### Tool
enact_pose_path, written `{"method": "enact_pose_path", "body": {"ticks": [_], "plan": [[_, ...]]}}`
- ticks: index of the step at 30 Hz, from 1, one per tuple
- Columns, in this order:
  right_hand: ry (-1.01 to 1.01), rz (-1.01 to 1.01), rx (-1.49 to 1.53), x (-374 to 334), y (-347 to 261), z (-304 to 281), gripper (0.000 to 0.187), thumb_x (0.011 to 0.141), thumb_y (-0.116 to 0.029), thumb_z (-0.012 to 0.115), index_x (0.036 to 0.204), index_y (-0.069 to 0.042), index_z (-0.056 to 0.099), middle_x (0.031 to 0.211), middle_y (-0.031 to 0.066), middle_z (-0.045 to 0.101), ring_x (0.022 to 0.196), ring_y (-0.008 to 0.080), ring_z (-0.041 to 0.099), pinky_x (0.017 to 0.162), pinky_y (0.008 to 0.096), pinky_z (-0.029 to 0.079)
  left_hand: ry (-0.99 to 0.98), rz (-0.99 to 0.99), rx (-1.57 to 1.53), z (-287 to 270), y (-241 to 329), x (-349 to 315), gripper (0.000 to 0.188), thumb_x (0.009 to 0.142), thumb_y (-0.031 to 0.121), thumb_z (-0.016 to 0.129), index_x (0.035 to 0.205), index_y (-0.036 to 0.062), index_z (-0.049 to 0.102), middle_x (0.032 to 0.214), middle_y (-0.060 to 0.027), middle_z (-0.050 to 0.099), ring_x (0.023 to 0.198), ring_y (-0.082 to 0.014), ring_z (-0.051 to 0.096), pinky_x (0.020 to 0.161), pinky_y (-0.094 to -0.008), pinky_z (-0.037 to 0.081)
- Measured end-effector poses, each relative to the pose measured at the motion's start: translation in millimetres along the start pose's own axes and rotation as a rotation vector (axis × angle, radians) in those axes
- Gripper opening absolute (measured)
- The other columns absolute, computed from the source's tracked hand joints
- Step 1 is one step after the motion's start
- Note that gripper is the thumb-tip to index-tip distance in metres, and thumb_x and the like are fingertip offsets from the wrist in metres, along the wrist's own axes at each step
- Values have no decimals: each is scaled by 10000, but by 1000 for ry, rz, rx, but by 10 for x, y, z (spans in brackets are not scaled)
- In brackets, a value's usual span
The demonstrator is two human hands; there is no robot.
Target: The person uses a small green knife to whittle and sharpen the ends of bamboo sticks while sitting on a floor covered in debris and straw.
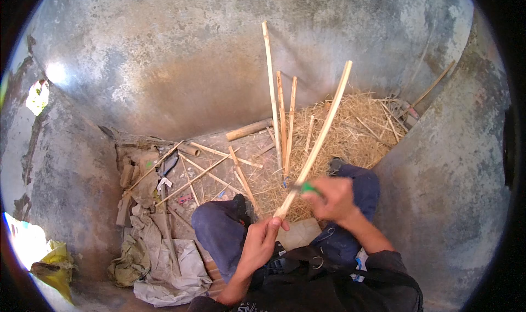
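A long pale wooden stick [324, 128] slants up and away from my lap, its near end in my left hand [258, 243]. The fingers there are wrapped round it, with the thumb along the top. My right hand [333, 199] is closed on a green-handled knife [310, 188]. Its dark blade, partly blurred, lies against the stick a little above my left hand. Beyond, a tall pale stick [270, 87] and two shorter sticks [292, 115] lean upright against the wall.
Straw-like shavings [350, 128] are heaped at the far right. A thick round pole [249, 129] lies by the curved grey wall [164, 60]. Several loose sticks [200, 175] cross on the floor at left, near crumpled pale sacks [170, 273]. My bent legs [219, 227] frame the work.
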State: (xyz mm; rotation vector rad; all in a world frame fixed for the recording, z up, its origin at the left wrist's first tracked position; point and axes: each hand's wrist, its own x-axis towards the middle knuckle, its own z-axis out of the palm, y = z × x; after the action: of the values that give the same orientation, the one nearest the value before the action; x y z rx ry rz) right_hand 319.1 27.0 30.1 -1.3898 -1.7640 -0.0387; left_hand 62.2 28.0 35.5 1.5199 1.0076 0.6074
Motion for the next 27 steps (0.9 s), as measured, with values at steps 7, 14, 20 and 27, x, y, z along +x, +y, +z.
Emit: {"method": "enact_pose_path", "body": {"ticks": [7,14,20,27], "plan": [[434,291,-133,394,972,-797,309,1065,-310,664,1101,-16,755,708,114,630,572,266,574,551,380,412,-82,-52,38,-81,-224,-452,393,1167,294,538,987,-2,725,645,-15,486,625,-91,437,573,-325,389],[30,-49,48,2,169,-125,291,964,-339,795,1027,-57,759,881,127,766,669,315,743,586,404,571,181,77,165,-45,-61,-119,338,1131,270,613,939,1,689,665,-10,527,639,-72,466,577,-293,389],[-78,-54,107,-97,-155,37,293,953,-365,806,998,-81,752,883,107,764,682,302,752,586,394,582,207,154,192,88,111,-21,282,1092,264,684,1025,-10,698,706,-171,647,548,-203,524,554,-376,443],[7,-88,121,-119,-241,98,302,943,-368,816,966,-73,752,806,87,734,641,292,729,561,384,557,199,148,170,111,149,7,266,1092,251,682,1022,-5,699,712,-143,656,567,-184,551,563,-363,454]]}}
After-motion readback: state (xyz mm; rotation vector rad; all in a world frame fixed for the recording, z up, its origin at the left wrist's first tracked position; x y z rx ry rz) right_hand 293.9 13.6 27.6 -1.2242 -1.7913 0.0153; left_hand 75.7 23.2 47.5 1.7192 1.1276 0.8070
